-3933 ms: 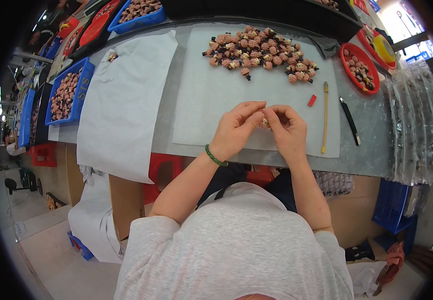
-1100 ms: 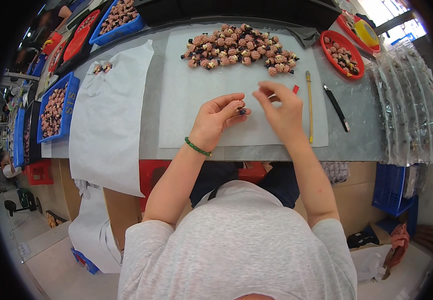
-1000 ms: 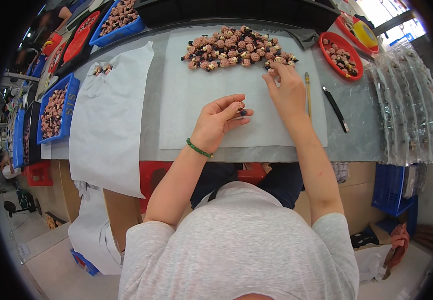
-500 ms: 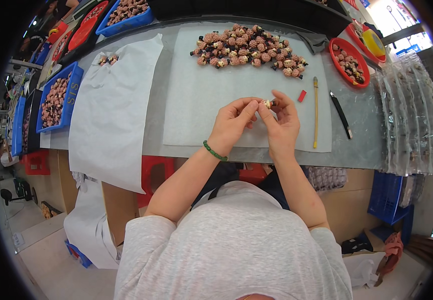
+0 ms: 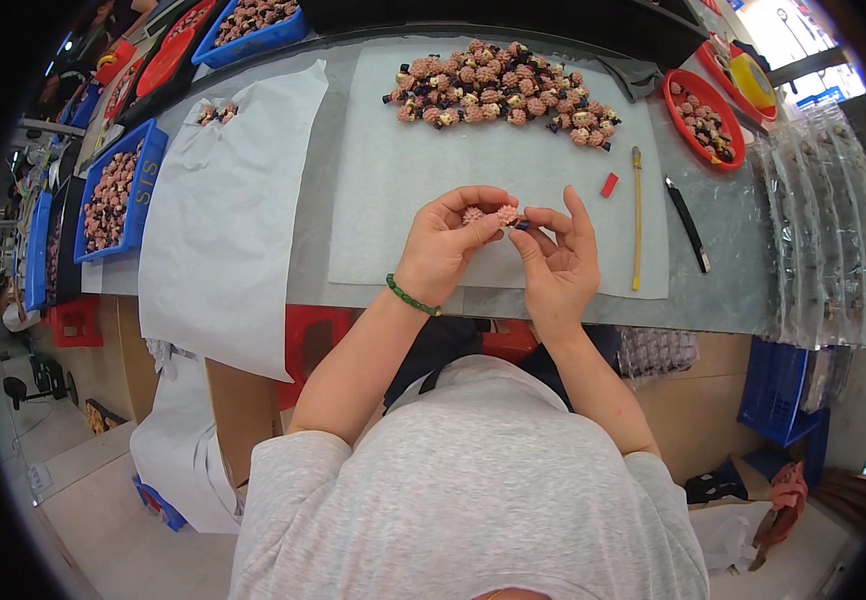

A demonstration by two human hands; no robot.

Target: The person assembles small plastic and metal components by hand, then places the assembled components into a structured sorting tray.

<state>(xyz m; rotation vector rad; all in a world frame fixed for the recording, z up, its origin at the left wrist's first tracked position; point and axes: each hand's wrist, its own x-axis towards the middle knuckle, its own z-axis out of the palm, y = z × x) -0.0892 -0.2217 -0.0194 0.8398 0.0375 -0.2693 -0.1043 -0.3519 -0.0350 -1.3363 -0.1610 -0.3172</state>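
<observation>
Above the near part of a white sheet, my two hands meet around a small figurine with a bumpy pink top and a dark end. My left hand, with a green bead bracelet at the wrist, is closed on it by thumb and fingertips. Another bumpy pink piece shows inside the curled left fingers. My right hand pinches the figurine's dark end between thumb and a finger, its index finger raised. Beyond the hands lies a heap of similar pink, cream and black figurines.
Right of my hands lie a red block, a thin yellow stick and a black pen-like tool. A red bowl of figurines and clear plastic packs stand farther right. At left are white paper and a blue bin.
The figurine has turned from its pale side to its pink bumpy side and moved slightly left. My left hand has shifted left, and a second pink piece now shows in it.
</observation>
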